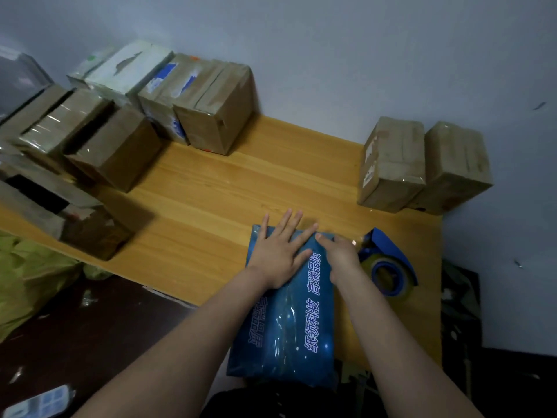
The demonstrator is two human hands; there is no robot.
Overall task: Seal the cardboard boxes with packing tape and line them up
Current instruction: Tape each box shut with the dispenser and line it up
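A blue printed cardboard box (289,324) lies lengthwise at the table's near edge, with glossy clear tape along its top. My left hand (278,248) lies flat on the box's far end, fingers spread and straight. My right hand (340,254) presses the far right corner of the box with its index finger stretched out along the edge. A blue tape dispenser (388,267) with a roll of clear tape sits on the table just right of my right hand, apart from it.
Several brown taped boxes (211,116) crowd the table's back left against the wall. Two brown boxes (422,167) stand side by side at the back right. The wooden table (241,191) ends at right near the dispenser. Yellow-green bags (33,273) lie at left.
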